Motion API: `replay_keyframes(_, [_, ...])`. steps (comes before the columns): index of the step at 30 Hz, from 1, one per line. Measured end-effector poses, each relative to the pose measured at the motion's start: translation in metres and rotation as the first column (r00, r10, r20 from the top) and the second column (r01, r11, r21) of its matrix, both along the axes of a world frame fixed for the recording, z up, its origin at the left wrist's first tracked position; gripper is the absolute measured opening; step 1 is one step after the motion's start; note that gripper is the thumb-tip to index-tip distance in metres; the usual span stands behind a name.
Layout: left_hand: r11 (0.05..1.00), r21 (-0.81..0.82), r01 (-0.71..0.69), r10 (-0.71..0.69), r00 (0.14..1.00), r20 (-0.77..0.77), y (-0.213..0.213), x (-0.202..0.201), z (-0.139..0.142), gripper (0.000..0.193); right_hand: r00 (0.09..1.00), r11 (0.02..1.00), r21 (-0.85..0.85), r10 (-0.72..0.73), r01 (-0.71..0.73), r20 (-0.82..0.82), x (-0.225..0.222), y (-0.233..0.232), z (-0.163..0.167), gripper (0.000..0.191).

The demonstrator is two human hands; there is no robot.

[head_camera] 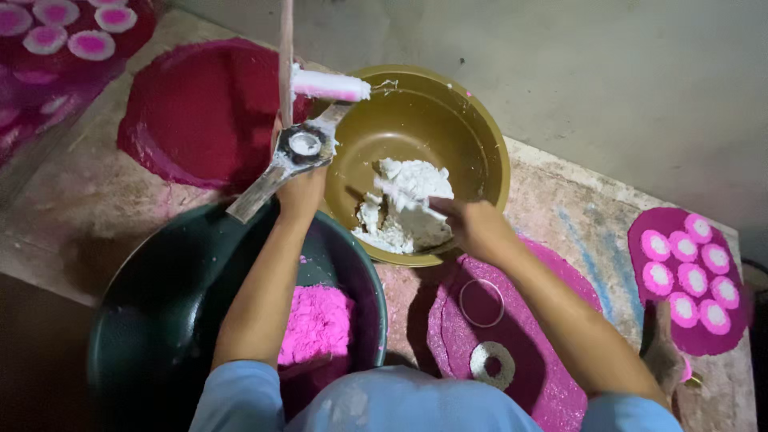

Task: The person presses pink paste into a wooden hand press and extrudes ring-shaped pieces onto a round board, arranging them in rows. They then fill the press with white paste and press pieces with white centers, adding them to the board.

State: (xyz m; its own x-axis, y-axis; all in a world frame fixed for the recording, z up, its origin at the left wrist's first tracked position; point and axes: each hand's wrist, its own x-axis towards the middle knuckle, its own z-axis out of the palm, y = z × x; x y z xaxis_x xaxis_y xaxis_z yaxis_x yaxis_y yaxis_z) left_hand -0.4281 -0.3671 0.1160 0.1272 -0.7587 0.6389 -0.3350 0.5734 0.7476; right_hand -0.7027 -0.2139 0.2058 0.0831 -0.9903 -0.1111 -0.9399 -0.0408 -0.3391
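The left hand (pixel 300 192) is closed around a metal press mould with a round cup (pixel 298 148), holding it over the rim of the olive-brown plastic bowl (pixel 472 128). The right hand (pixel 472 228) reaches into that bowl, its fingers curled in the lump of white dough (pixel 408 204). Just below, a dark green basin (pixel 160 304) on the worktop (pixel 576 216) holds pink powder (pixel 318 324).

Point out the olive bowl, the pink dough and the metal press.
olive bowl (pixel 488 152): head view, right rim.
pink dough (pixel 316 324): head view, middle of the lump.
metal press (pixel 302 146): head view, round centre.
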Motion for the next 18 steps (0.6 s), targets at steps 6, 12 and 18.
replay_keyframes(6, [0.993,-0.029,-0.11,0.114,0.931,0.347,0.009,-0.001,0.016,0.072,0.906,0.987,-0.004,0.147,-0.161,-0.397,0.017,-0.073,-0.08,0.032])
replay_keyframes(12, [0.998,-0.011,-0.06,0.06,0.976,0.208,0.012,0.001,0.014,0.065,0.8,0.885,0.353,0.439,-0.305,-0.409,-0.012,-0.069,-0.102,0.031])
replay_keyframes(18, [0.998,0.052,0.033,-0.038,0.995,0.091,0.016,0.0,0.015,0.069,0.846,0.849,0.048,0.516,-0.525,0.131,0.009,-0.036,-0.076,0.052])
